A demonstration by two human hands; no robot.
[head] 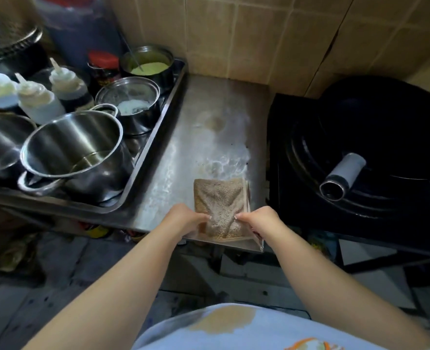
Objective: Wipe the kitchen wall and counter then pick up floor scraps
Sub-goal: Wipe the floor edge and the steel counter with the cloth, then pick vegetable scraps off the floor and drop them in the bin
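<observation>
A tan, textured cleaning cloth (219, 200) lies folded flat on the steel counter (203, 137), close to its front edge. My left hand (186, 219) pinches the cloth's near left part and my right hand (258, 219) pinches its near right part. Wet, soapy streaks shine on the counter just beyond the cloth. Behind the counter rises the beige tiled wall (246, 34). The dark floor (57, 286) shows below the counter edge, blurred.
A steel tray (158, 137) on the left holds several pots, squeeze bottles (39, 99) and a red-lidded jar (104, 66). On the right sits a black wok (375, 137) with a metal handle (342, 176) pointing toward me.
</observation>
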